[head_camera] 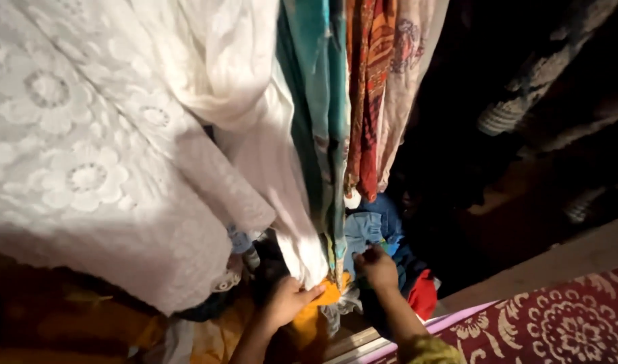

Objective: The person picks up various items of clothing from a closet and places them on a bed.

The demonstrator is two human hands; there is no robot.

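Your left hand (286,301) pinches the white cloth (292,222) at its hem, above the orange cloth (307,317). Your right hand (377,268) grasps the blue cloth (363,232) in the pile. Hold both firmly, pull slowly.

Matt white lace cloth (86,168), smooth teal fabric (319,101), patterned red carpet (558,323).

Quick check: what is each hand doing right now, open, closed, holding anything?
Left hand: closed, pinching the hem of the hanging white cloth above the orange cloth.
Right hand: fingers curled on the blue garment; a firm grip cannot be told.
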